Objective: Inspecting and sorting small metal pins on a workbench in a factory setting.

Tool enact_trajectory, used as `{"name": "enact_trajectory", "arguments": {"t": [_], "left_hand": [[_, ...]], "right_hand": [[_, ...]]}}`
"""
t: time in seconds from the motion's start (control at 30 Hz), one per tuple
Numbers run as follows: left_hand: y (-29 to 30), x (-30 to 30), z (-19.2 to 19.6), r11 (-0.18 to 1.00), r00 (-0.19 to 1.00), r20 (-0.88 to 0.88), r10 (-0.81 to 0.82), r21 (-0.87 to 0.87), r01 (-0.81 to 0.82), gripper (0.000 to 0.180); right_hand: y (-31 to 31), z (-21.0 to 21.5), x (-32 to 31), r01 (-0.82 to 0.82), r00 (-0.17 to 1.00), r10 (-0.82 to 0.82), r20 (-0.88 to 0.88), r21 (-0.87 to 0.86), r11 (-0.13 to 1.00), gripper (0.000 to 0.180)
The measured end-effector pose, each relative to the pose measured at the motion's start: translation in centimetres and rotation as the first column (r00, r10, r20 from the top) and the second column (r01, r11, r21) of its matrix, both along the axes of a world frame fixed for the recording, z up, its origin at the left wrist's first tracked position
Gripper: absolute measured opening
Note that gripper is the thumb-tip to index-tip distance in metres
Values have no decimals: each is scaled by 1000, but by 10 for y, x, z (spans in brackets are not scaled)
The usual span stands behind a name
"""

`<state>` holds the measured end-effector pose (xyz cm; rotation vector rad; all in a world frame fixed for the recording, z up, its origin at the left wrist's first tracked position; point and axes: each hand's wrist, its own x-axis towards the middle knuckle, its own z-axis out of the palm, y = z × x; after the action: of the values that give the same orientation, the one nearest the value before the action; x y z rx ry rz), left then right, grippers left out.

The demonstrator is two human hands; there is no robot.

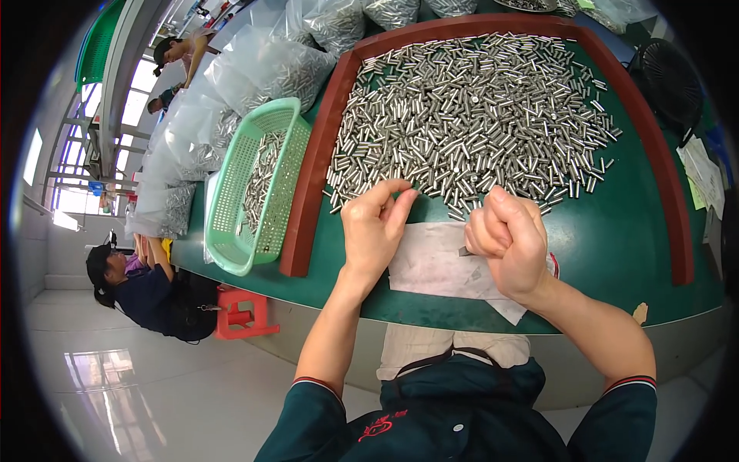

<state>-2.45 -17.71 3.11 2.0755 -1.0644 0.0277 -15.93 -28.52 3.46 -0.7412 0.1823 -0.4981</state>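
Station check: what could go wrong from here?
1. The metal pins might roll off the table: the red-brown frame has no side along the person's edge.
2. The left hand is close to the nearest pins, so a careless knock could scatter some.
3. The green basket has its near end close to the table's edge; a bump might spill its pins.
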Motion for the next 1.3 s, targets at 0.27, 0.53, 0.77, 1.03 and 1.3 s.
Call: {"name": "enact_trajectory", "arguments": {"t": [0.27,0.53,0.77,1.03,1.3], "left_hand": [[25,-47,-10,981,979,70,-191,42,189,11],[26,-46,-11,966,960,112,-256,63,251,12],[24,-48,-9,971,969,81,-233,80,227,9],[23,-46,-10,970,969,57,-241,58,238,9],[25,-45,-11,970,970,48,-238,54,236,9]], "right_hand": [[2,1,1,5,1000,-8,-16,-134,991,42],[3,2,-2,41,999,-38,35,-91,995,43],[5,0,1,61,998,-59,22,-96,994,42],[4,3,2,44,999,-42,24,-70,997,43],[8,1,4,37,999,-37,6,-86,996,43]]}}
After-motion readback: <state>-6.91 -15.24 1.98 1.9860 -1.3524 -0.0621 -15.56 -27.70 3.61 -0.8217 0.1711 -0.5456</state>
